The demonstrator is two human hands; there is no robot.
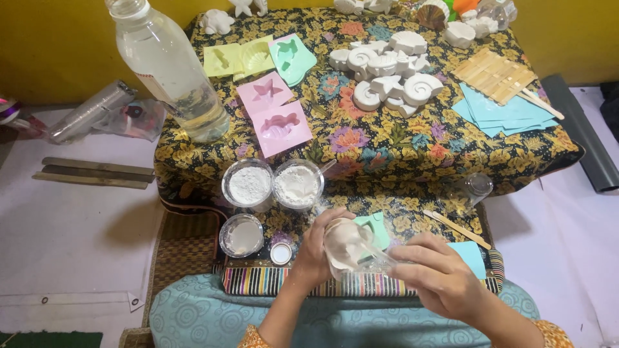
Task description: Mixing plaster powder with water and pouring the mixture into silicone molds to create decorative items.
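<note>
Clear plastic cup [348, 248] with pale, creamy mix inside, held tilted above the near edge of the worktop [412, 151], over the lap. Left hand [314, 248] wrapped round the cup's left side, fingers closed on the wall. Right hand [438, 277] pinched shut on a thin stick [374, 252] whose tip sits in the mix.

Risks, as judged: cup is tipped toward the wearer, so a firm stir could slop mix over the rim onto the striped cloth [271, 281] or the teal lap cushion [206, 316]. Thin cup wall may buckle if squeezed hard.

Just beyond the hands: green paper square [379, 227] under the cup, a blue one [471, 256] to its right, a small white cap [280, 253], an empty-looking cup [242, 235], then two cups of white powder [247, 184] [297, 185] (close enough to be knocked by a left elbow swing). A wooden stick [456, 229] lies to the right, a small overturned glass [476, 187] beyond it.

Farther: pink moulds [274, 115], yellow and green moulds [258, 57], a heap of white cast shells [387, 67], flat wooden sticks [495, 74] on blue sheets [500, 111]. Tall water bottle [169, 67] at far left, near the worktop's edge.
</note>
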